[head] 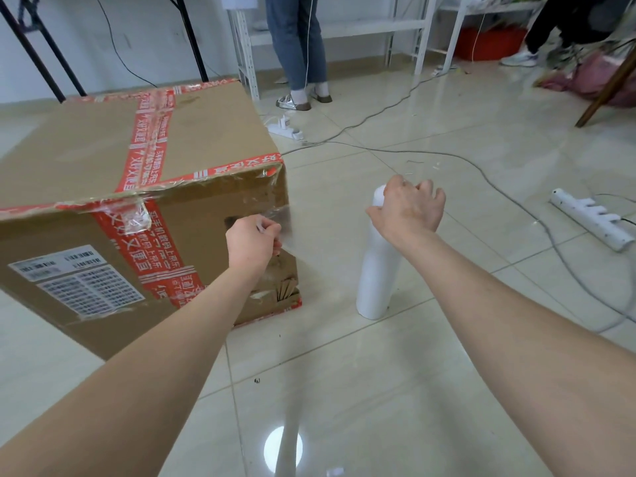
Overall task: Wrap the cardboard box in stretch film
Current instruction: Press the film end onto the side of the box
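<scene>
cardboard box (103,160) sits on the tile floor (378,373) to my left, red tape across the top and down the front face. stretch film roll (377,270) stands upright on the floor just right of the box's near corner, not touching it.

left hand (253,241): fingers curled, pinching the film end (287,222) against the front face, by the right vertical edge. right hand (409,210): curled over the top of the roll, holding it steady. the film between hand and roll is mostly too clear to see.

my read: this is the anchor step and no lap is on the box yet. to do it well:
- flatten the tail onto the cardboard, not bunched in a pinch
- pull film taut before moving the roll, slack won't cling
- roll upright and close to the box going round the corner
- lap 1 should cross over the tail so it locks, only then let go with the left

risk: cable (499,173) and power strip (592,218) lie on the floor to my right, so the roll or film could snag there.
</scene>
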Tool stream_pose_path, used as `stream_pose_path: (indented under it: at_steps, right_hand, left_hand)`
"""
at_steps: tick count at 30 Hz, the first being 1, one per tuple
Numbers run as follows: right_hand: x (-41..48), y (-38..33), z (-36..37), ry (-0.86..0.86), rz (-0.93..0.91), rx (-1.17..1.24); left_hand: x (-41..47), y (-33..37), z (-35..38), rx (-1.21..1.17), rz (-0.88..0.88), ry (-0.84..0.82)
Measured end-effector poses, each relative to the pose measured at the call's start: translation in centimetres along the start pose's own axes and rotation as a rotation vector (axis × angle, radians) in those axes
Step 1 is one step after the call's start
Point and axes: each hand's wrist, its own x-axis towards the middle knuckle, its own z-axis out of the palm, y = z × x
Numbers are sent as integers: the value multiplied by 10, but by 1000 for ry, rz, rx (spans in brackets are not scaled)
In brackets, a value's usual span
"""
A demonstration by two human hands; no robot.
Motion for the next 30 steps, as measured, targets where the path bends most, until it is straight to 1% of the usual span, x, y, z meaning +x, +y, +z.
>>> stream_pose_path:
  at_steps: [3,5,8,14,18,20,27,30]
  right_hand:
    - [3,2,-1,-10,11,4]
    - [5,2,1,12,-28,-17]
    - [5,2,0,29,-59,15]
    - [5,11,-1,12,3,3]
    - [6,8,-1,2,-40,-44]
    - [7,5,-1,4,-64,-25]
    - [5,7,0,1,-3,14]
    - [7,5,3,5,-29,5]
  left_hand:
    - [-1,0,-1,11,-4,16]
    - [-1,1,-3,12,-13,36]
    - [0,1,-8,7,-18,69]
    - [0,-6,-19,26,-11,70]
    - [-1,-6,-21,2,-6,72]
    - [-1,-6,-23,0,-5,79]
    - [-4,-8,-30,1,12,90]
    - [-6,-6,-31,-6,26,98]
